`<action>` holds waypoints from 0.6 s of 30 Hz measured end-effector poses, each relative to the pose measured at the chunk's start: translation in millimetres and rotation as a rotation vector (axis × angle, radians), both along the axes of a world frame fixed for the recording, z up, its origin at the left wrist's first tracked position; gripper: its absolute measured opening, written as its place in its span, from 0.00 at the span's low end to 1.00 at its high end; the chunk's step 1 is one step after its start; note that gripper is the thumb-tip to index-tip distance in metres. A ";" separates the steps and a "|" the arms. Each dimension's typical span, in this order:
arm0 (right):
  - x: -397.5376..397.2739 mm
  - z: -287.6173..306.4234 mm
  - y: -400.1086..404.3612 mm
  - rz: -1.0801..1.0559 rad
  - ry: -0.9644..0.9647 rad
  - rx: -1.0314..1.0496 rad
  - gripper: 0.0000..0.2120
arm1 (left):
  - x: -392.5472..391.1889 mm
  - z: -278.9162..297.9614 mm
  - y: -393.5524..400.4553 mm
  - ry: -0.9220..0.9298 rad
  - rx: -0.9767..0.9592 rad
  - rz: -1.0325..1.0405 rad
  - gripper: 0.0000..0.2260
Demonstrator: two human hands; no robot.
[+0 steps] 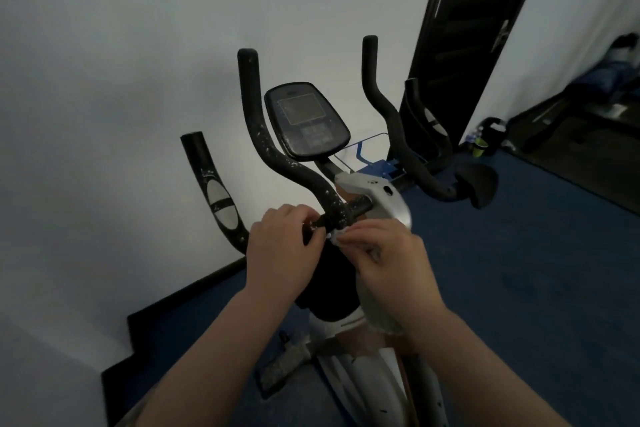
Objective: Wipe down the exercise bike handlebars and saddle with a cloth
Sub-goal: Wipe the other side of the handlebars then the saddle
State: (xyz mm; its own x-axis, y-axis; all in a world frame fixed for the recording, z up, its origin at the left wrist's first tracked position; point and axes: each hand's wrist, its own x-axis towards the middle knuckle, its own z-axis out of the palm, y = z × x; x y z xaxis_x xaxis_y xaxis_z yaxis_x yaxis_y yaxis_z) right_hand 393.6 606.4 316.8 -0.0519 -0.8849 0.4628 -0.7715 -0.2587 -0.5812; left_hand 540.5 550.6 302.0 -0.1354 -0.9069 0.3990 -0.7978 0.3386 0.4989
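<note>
The exercise bike stands in front of me by a white wall. Its left inner handlebar [254, 121] is black foam flecked with white bits and curves down to the stem. My left hand [282, 246] grips the low end of that bar near the clamp. My right hand [388, 260] pinches a small white cloth [335, 236] against the same spot. The right inner handlebar [384, 104] rises on the other side. Outer arms with grey pads stand at left [214, 191] and right [431, 121]. The console [306, 121] sits between the bars. A black saddle-like piece [479, 184] shows at right.
The floor [519, 288] is blue carpet. A dark door [467, 28] stands at back right, with a green cup [478, 149] and dark gear beside it. The bike's white body [349, 357] and a pedal [280, 364] lie below my hands. A black skirting runs along the wall.
</note>
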 end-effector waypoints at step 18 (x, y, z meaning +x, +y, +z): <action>-14.8 25.7 -119.7 0.168 -0.138 0.149 0.03 | 13.7 0.0 -40.3 0.090 0.026 0.016 0.10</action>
State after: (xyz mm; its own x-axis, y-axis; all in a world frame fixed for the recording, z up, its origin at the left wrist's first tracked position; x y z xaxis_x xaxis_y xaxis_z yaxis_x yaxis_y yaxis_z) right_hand 378.8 486.7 342.5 0.0482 -0.9442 0.3259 -0.6359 -0.2806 -0.7189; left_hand 554.2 510.3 302.0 -0.0854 -0.9187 0.3855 -0.7545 0.3124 0.5772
